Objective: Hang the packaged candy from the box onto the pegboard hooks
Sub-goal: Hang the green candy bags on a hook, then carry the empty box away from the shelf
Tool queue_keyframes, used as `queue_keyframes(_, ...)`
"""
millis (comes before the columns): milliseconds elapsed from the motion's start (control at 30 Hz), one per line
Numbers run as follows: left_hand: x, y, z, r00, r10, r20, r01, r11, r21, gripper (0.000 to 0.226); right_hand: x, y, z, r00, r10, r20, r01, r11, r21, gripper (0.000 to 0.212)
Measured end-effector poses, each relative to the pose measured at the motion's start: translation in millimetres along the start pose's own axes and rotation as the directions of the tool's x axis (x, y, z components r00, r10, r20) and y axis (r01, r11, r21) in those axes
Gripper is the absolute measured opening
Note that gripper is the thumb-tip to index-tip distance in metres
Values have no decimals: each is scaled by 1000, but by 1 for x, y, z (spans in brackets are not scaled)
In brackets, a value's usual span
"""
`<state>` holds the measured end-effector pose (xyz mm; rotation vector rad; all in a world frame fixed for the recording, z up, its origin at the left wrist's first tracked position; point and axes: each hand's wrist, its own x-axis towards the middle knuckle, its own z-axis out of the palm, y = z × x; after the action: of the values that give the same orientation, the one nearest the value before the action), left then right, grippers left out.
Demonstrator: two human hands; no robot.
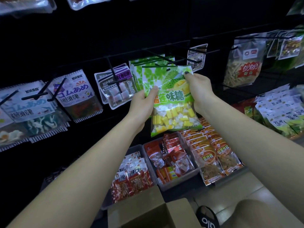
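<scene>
- Head view: both hands hold one candy bag [171,99] upright in front of the dark pegboard [98,38].
- Left hand [143,104] grips the bag's left edge at mid-height, thumb across the front print.
- Right hand [197,91] pinches the bag's upper right corner, thumb on the front, the other fingers hidden behind the bag.
- Bag's hang hole sits near the top edge, between the two hands, just below and in front of a hook [164,55].
- Whether the hole touches the hook's tip cannot be told.
- Hung bags [136,71] of the same green print sit on that hook, directly behind the held bag and overlapped by it.
- Left of the left hand: a white pouch [115,86] hangs close by, its right edge near the hung bags.
- Right of the right hand: a small packet [196,56] hangs just above, with bare dark board beyond it before a clear snack bag [243,63].
- Below the hands: bins [172,160] of red and orange packets lie under the bag's bottom edge, with a gap between.
- Box [148,213] stands open beneath the forearms, at the frame's bottom edge.
- Foot in a black slipper [208,218] stands just right of the box.
</scene>
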<state>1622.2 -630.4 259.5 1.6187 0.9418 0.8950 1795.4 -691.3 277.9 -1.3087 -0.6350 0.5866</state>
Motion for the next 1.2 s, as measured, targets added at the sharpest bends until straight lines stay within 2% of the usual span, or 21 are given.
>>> queue_keyframes(100, 7, -3, 0, 1000, -11, -24, 11, 1000, 4, 38, 7, 4, 6, 1000, 4, 6, -4, 1000, -22, 29)
queue_keyframes(200, 19, -5, 0, 997, -27, -79, 30, 998, 47, 45, 18, 5, 16, 1000, -5, 3, 5, 999, -37, 22)
queue_keyframes(300, 34, -5, 2, 990, -42, -132, 52, 996, 74, 44, 34, 6, 26, 1000, -20, -1, 20, 997, -75, 41)
queue_keyframes(400, 50, -5, 5, 984, -106, -144, 122, 987, 107, 68, 49, 10, 37, 999, -45, -11, 44, 993, -109, 42)
queue_keyframes(467, 58, -7, 8, 982, -111, -152, 131, 984, 125, 72, 58, 13, 43, 999, -43, -1, 43, 992, -122, 38)
queue_keyframes(700, 70, -12, 7, 980, -50, -195, 99, 962, 253, 70, 75, 21, 55, 995, -95, -29, 88, 979, -184, 44)
queue_keyframes(867, 50, -24, -4, 987, -49, -150, 96, 942, 322, 61, 59, 41, 46, 992, -37, -122, 5, 967, -256, 41)
queue_keyframes(900, 43, -29, -7, 989, -54, -138, 97, 938, 333, 58, 53, 51, 40, 991, -26, -131, -14, 956, -292, 40)
queue_keyframes(967, 23, -44, -18, 990, -74, -122, 114, 926, 361, 48, 35, 76, 29, 987, -12, -161, -58, 907, -418, 57)
queue_keyframes(1067, -26, -77, -36, 988, -131, -82, 154, 897, 414, 50, -9, 118, 15, 978, -6, -207, -108, 840, -532, 68)
queue_keyframes(1133, -65, -111, -48, 981, -190, -46, 189, 855, 483, 54, -44, 152, 7, 983, 44, -180, -143, 797, -587, 71)
queue_keyframes(1200, -104, -154, -62, 960, -277, -40, 250, 788, 563, 58, -84, 191, 0, 984, 159, -86, -173, 691, -702, 70)
